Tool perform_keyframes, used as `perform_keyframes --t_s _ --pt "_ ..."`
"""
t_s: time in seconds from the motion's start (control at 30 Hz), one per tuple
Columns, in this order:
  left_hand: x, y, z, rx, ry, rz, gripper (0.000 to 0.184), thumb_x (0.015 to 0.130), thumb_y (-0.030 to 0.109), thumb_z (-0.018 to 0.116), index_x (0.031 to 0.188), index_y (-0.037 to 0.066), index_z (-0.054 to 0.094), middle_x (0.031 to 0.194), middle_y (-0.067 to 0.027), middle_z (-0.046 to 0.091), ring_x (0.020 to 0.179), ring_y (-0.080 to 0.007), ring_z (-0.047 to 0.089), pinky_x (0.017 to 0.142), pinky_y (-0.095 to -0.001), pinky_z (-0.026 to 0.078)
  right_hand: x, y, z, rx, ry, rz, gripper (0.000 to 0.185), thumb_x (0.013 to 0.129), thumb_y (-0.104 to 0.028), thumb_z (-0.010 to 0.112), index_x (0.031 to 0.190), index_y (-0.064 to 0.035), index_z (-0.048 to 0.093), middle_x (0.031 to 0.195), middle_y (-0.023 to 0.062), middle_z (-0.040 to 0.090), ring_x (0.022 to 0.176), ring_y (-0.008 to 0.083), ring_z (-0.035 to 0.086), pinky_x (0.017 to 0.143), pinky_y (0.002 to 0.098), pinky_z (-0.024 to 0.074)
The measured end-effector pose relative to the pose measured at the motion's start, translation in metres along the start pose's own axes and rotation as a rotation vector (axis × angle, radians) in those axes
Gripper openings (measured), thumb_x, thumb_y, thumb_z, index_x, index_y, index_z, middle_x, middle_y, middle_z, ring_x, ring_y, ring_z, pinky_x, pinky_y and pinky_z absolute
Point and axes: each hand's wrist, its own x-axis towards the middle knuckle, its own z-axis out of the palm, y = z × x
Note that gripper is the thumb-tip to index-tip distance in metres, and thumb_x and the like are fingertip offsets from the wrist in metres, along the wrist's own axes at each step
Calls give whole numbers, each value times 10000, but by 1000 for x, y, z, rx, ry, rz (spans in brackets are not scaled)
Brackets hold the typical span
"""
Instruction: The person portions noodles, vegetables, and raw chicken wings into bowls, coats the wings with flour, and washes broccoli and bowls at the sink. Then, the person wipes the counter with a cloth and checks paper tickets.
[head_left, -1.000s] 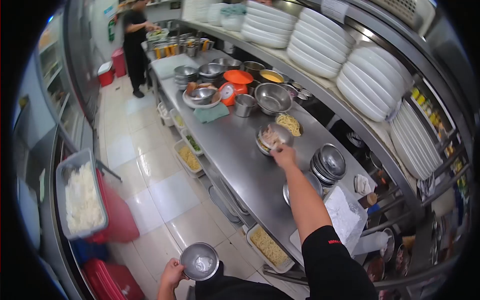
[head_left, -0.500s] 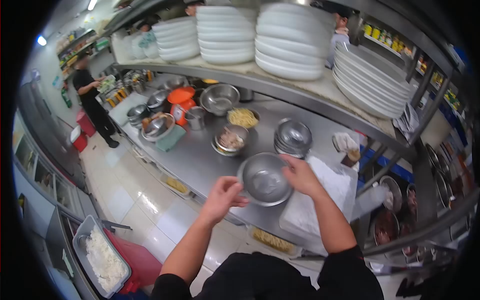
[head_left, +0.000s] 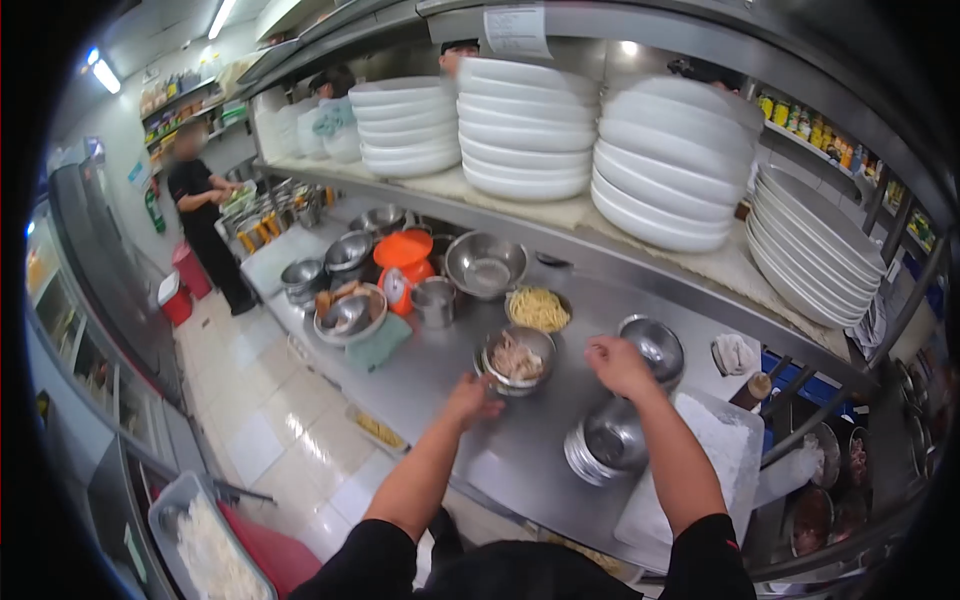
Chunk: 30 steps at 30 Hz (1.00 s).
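My left hand point(head_left: 470, 401) is at the near left side of a steel bowl of pale shredded meat point(head_left: 517, 362), its fingers apart. Whether the fingertips touch the rim, I cannot tell. My right hand point(head_left: 622, 366) is raised over the counter, fingers loosely bent, with nothing visible in them. Just right of it is a stack of steel bowls point(head_left: 655, 345), partly hidden by the hand. A second group of nested steel bowls point(head_left: 600, 445) stands nearer me, left of my right forearm. Behind the meat is a bowl of yellow strips point(head_left: 538, 308).
White plates point(head_left: 525, 140) are stacked on the shelf above the steel counter point(head_left: 440, 385). An orange scale point(head_left: 404, 255) and more metal bowls stand at the back left. A white tray point(head_left: 720, 440) lies under my right arm. A person point(head_left: 205, 205) works at the far left.
The steel bowl that was between my hands now rests on the counter, out of them. My left hand has moved to the meat bowl. The view has shifted, moving everything right and down.
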Motion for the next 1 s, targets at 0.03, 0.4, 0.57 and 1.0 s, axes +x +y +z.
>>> perform_keyframes --t_s 0.03,0.4,0.57,1.0 --pt "27 -5 -7 -48 -121 -60 483 972 311 547 1340 19 434 1159 -172 619 826 -269 693 652 -350 592 27 2 20 -81 -19 -33 328 862 -214 633 1151 -61 658 995 220 682 965 393 646 862 437 508" --pt "112 35 -63 -39 -472 -188 441 963 104 482 1386 140 362 884 -93 678 647 -173 669 579 -305 577 140 59 138 -534 41 442 251 802 -160 650 1048 -169 694 1072 203 663 1040 353 625 892 436 507" --pt "134 47 -61 -41 -388 -141 547 971 126 505 1471 147 282 976 -131 639 693 -182 669 602 -321 594 139 44 139 -627 192 557 241 798 -258 661 976 -104 716 1008 205 684 964 373 657 849 453 528" --pt "106 211 -228 70 -561 393 552 953 280 612 1389 4 417 1083 -89 628 881 -161 666 748 -287 555 78 -90 165 -208 245 212 150 804 -137 662 857 2 676 733 171 655 679 299 628 644 390 504"
